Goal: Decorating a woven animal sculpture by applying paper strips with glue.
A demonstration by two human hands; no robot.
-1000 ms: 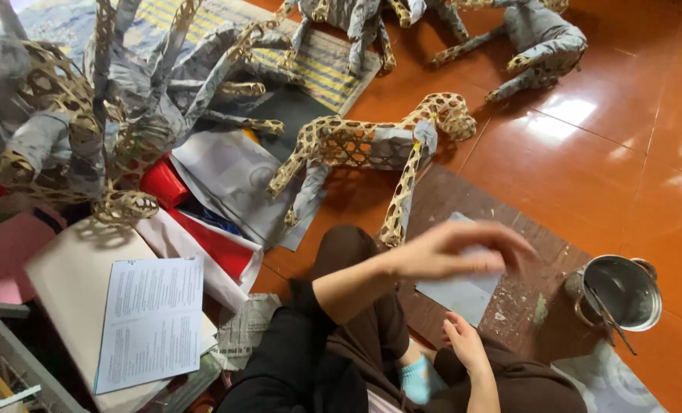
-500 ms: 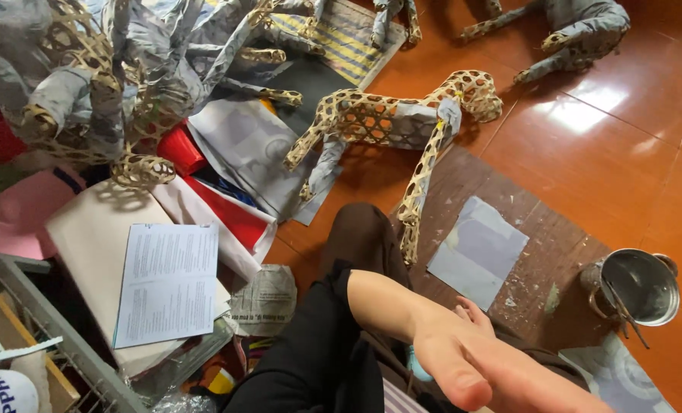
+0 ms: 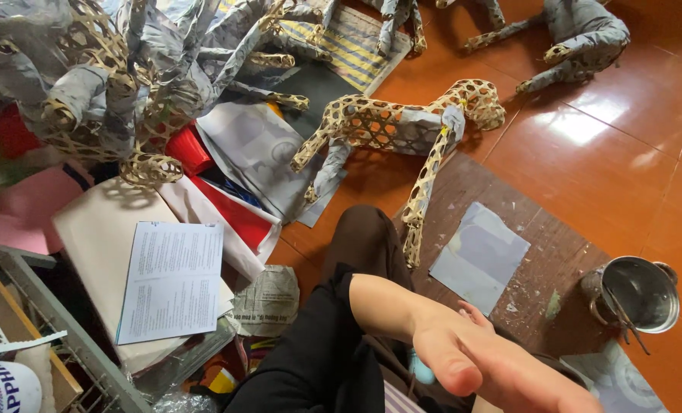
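My left hand (image 3: 494,367) fills the lower right of the view, close to the camera and blurred, fingers stretched out with nothing in them. Its bare forearm runs back to a black sleeve (image 3: 310,344). Just behind it a few fingertips of my right hand (image 3: 475,310) show; the rest is hidden. Beyond lies a grey paper sheet (image 3: 478,256) on a brown board (image 3: 563,245). A woven bamboo animal frame (image 3: 402,122), partly wrapped in paper, stands at the board's far edge above my knee (image 3: 364,237).
A metal pot (image 3: 639,294) with a brush stands at the board's right end. Paper-covered woven animals (image 3: 88,84) crowd the upper left, another animal (image 3: 585,38) lies top right. Stacked card, a printed sheet (image 3: 172,279), newspaper (image 3: 268,302) and a wire rack (image 3: 50,321) lie left.
My left hand has drawn back from the grey sheet toward the camera and lower right. The view has swung left and down, showing more of the paper pile and wire rack.
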